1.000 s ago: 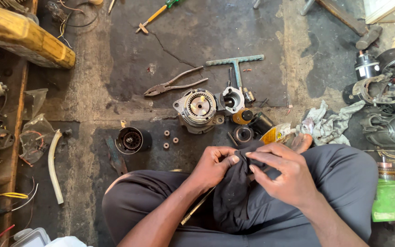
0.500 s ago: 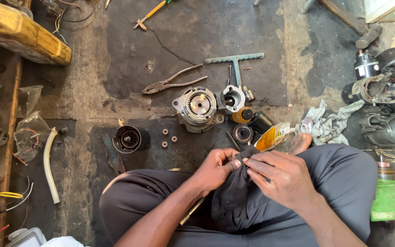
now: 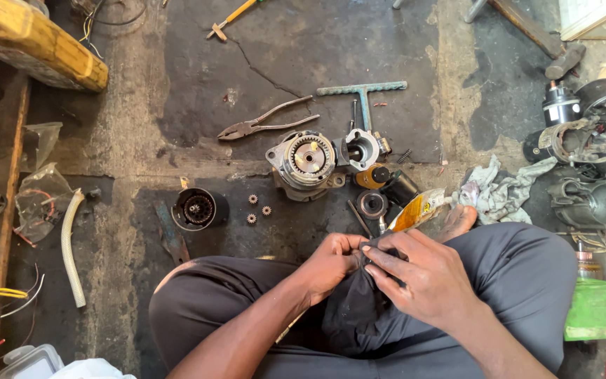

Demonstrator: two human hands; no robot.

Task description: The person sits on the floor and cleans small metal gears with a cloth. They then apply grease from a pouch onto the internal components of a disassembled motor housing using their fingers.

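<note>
- Both hands have stayed in the lap over the last second; the left hand and right hand pinch a fold of dark cloth around something small I cannot make out.
- So the rubbing continues, nothing set down.
- Just beyond lie a yellow packet, motor housing and three small gears.
- Bare floor far, past the pliers.

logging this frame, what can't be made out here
Head view only:
- What the left hand and right hand pinch: hidden by the fingers and the dark cloth.
- Yellow-handled tool: cut off by the top edge.
- Three small gears: teeth too small to count.
- Green box: cut off at the right edge.
</note>
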